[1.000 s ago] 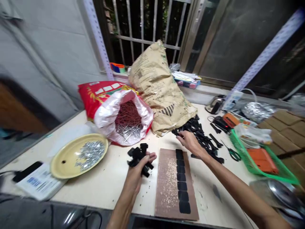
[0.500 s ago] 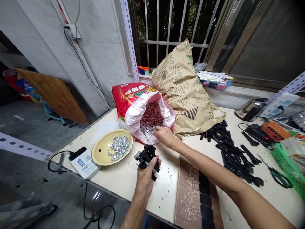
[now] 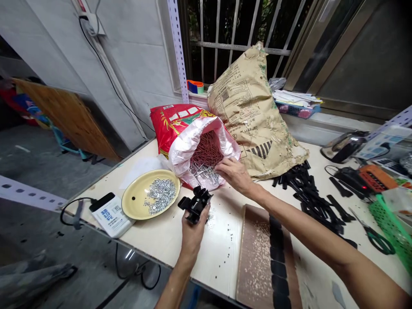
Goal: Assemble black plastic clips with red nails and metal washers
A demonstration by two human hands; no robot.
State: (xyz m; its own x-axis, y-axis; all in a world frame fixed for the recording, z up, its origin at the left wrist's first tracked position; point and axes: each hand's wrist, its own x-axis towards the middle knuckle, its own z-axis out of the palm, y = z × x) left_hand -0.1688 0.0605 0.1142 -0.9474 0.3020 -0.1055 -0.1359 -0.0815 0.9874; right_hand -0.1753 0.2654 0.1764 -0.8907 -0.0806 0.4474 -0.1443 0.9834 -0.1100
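Note:
My left hand [image 3: 194, 231] is closed around a black plastic fitting [image 3: 196, 205], held over the table in front of the sack. Several jaw-like parts stick out of the fitting. At the mouth of an open red-and-white sack [image 3: 180, 150], my right hand [image 3: 236, 175] has its fingers bent together beside loose silver screws [image 3: 204, 172]. Whatever lies between those fingertips is too small to make out. Long reddish-brown screws [image 3: 207, 148] fill the sack behind the silver ones. Left of my left hand stands a yellow oval dish [image 3: 135, 189] with many small silver nuts [image 3: 161, 195].
A large brown paper sack [image 3: 247, 111] leans against the barred window. Black plastic parts [image 3: 309, 193] are heaped on the right, near scissors [image 3: 375, 236] and a green basket [image 3: 386, 219]. A brown board [image 3: 254, 266] lies in front; a white power bank [image 3: 111, 216] sits by the left edge.
The black fitting has turned in my left hand. My right hand has shifted slightly right and up at the sack's mouth, fingers still bent. The whole view has tilted a little.

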